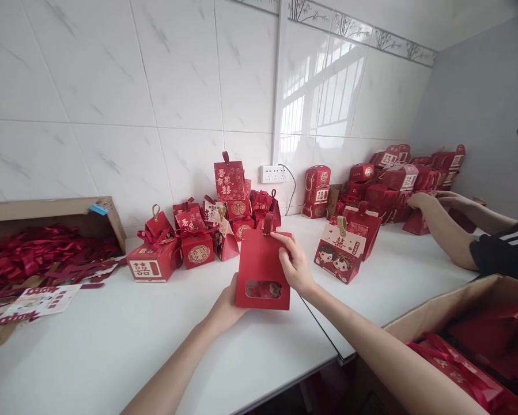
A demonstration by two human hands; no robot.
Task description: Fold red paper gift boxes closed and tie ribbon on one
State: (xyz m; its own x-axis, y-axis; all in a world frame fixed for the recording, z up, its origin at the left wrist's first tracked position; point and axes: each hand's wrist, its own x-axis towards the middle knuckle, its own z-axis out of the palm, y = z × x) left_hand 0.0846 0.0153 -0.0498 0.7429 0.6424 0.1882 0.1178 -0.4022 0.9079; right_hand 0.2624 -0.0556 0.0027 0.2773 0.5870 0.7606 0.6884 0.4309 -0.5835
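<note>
Upright in front of me, above the table's front part, is a red paper gift box [261, 262] with a clear oval window low on its face and a dark red strap loop [268, 222] at its top. Wrapped contents show through the window, too unclear to name. My left hand [227, 304] grips the box from its lower left side, its fingers mostly hidden behind it. At the upper right edge, my right hand [297, 266] is closed on the box, index finger touching the top beside the strap's base.
Finished-looking red boxes [198, 248] stand behind, and a printed box [340, 253] stands right. An open carton [112, 213] of red ribbons lies left, near loose printed cards [53, 301]. Another carton [449, 291] occupies the lower right. A co-worker's arm [440, 230] reaches toward stacked boxes.
</note>
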